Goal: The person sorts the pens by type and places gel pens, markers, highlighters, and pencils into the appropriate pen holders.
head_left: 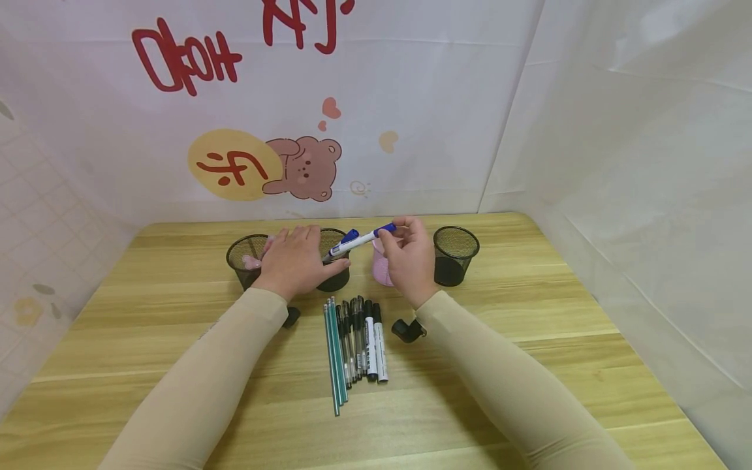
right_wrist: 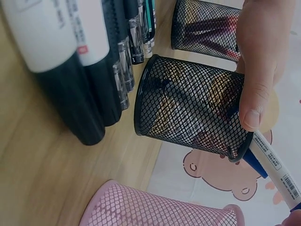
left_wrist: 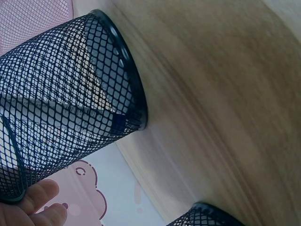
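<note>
My right hand (head_left: 409, 261) pinches a white marker (head_left: 361, 241) by its blue-capped end. It slants down to the left, its lower end at the mouth of a black mesh pen cup (head_left: 333, 282). My left hand (head_left: 296, 261) holds that cup near its rim: the thumb (right_wrist: 253, 113) lies across the front, and fingertips (left_wrist: 44, 193) show behind the rim in the left wrist view. Another marker with a blue end (head_left: 351, 235) leans inside the cup. Part of the cup is hidden behind the left hand.
Left is a black mesh cup (head_left: 239, 253) with pink items. A pink mesh cup (head_left: 381, 271) and another black cup (head_left: 451, 273) stand right. In front lie teal pencils (head_left: 336, 365), black pens (head_left: 354, 339) and two black-capped markers (head_left: 376, 346). A decorated cloth hangs behind.
</note>
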The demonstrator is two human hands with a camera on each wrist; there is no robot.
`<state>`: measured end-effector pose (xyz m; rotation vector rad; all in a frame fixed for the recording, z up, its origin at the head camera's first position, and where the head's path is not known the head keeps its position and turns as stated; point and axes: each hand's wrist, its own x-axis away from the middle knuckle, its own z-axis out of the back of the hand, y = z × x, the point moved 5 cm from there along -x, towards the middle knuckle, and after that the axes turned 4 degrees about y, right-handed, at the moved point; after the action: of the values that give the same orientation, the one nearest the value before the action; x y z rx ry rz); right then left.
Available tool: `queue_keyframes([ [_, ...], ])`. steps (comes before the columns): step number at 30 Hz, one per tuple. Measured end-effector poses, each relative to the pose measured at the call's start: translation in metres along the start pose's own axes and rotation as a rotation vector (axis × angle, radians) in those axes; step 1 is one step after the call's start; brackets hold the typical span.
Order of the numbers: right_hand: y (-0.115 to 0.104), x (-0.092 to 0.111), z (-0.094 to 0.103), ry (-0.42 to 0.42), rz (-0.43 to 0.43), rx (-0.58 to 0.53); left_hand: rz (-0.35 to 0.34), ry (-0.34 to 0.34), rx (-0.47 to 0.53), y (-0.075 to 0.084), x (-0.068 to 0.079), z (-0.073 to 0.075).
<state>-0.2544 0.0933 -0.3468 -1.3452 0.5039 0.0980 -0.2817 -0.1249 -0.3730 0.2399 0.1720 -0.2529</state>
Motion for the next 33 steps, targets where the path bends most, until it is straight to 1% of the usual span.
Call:
queue_keyframes([
  [3,-0.0003,0.0007,-0.0005,-0.001,0.028,0.017,0.001,0.001,-0.001,-0.0001,-0.0003,-0.0007],
  [8,-0.0004,0.0021,-0.0013,0.002,0.069,0.078,0.002,-0.001,-0.002,-0.0005,-0.0005,-0.0012],
  [11,0.0009,0.003,-0.0019,0.004,0.071,0.103,0.0,-0.006,-0.005,-0.0007,-0.0005,-0.0014],
  [22,0.0013,0.0049,-0.0049,-0.022,0.053,0.133,-0.001,-0.002,0.0,-0.0004,-0.0009,-0.0016],
  [33,0.0007,0.0063,-0.0054,-0.053,0.073,0.206,0.007,-0.003,-0.005,-0.0004,-0.0004,-0.0016],
])
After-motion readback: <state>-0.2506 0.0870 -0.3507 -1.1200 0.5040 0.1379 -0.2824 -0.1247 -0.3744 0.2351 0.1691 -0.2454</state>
